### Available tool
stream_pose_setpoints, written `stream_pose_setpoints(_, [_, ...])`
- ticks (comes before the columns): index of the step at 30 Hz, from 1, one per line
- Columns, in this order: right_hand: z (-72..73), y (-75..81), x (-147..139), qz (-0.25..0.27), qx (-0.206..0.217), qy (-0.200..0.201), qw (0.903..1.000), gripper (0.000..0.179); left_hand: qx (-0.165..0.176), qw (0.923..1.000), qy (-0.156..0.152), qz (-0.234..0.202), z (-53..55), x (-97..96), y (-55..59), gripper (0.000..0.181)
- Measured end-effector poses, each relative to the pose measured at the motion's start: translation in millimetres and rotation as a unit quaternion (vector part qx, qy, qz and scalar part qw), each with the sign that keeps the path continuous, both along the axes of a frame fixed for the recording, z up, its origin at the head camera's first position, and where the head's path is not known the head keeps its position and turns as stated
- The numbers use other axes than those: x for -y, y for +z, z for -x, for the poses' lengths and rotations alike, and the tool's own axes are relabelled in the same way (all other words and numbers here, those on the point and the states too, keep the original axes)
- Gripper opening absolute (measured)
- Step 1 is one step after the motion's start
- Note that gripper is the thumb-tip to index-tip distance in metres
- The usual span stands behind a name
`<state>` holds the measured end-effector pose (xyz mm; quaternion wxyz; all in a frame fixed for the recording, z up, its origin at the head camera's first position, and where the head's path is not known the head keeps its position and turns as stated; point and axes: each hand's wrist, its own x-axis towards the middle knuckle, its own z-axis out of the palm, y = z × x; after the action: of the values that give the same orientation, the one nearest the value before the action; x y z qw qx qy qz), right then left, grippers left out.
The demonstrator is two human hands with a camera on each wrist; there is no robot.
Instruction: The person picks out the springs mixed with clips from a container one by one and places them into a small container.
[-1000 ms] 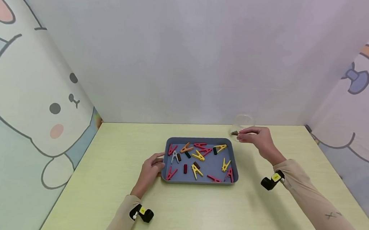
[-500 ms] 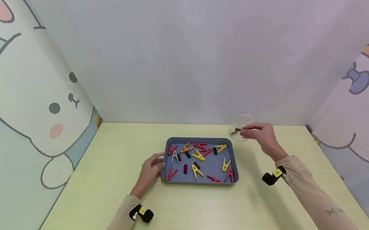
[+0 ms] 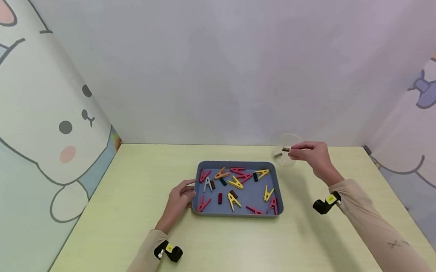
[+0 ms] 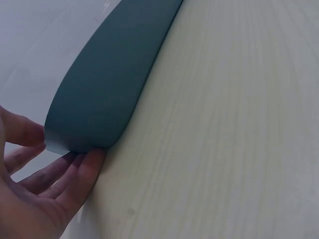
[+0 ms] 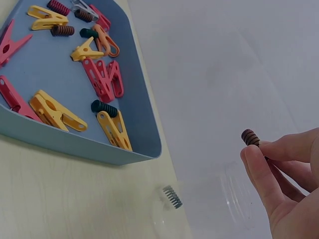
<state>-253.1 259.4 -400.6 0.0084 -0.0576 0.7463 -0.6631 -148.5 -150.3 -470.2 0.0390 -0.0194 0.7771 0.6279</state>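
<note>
My right hand [image 3: 310,156] pinches a small brown coil spring [image 5: 250,137] between thumb and fingertips, above a clear round container [image 3: 289,137]. Another spring [image 5: 172,197], greyish, lies at the bottom of that container. My left hand [image 3: 178,198] touches the left side of the blue-grey tray [image 3: 235,215]; in the left wrist view its fingers [image 4: 84,172] rest against the tray's outer corner. Inside the tray lie red, yellow, orange and pale plastic clips, such as the yellow clip [image 5: 57,112], and loose springs, including a dark green spring [image 5: 103,108].
The tray and container stand on a light wooden table [image 3: 228,252], the container behind the tray's right corner. A pale wall [image 3: 223,68] rises at the table's back edge. Side panels with cartoon animals [image 3: 38,117] flank it.
The right hand has moved slightly back and right with the spring, over the clear container. The spring lying in the container shows more plainly. The left hand stays at the tray.
</note>
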Motion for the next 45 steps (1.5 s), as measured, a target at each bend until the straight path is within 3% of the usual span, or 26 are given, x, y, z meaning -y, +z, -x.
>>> stream_pose_setpoints(17, [9.8,7.6,-5.5,-0.053,0.009,-0.042,0.9976,0.034,-0.008,1.0,-0.005,0.0,-0.7,-2.8,0.2,0.042])
stream_pose_setpoints(22, [13.8,10.6,-6.3,-0.075,0.0,-0.045,0.9962,0.033,0.002,0.9999,-0.007,-0.007,5.3,-0.3,-10.8,0.042])
stream_pose_setpoints(28, [20.1,14.2,-5.8,-0.074,-0.008,-0.027,0.9969,0.035,0.0,0.9997,0.023,0.0,11.3,3.1,-32.6,0.041])
stream_pose_setpoints(36, [21.2,20.6,-11.6,-0.117,-0.019,-0.033,0.9924,0.032,-0.009,0.9997,0.023,0.0,11.6,-1.1,-35.3,0.04])
stream_pose_setpoints(45, [28.5,20.3,-13.1,-0.185,-0.025,-0.053,0.981,0.027,-0.01,0.9998,0.019,0.003,12.4,-2.3,-36.9,0.04])
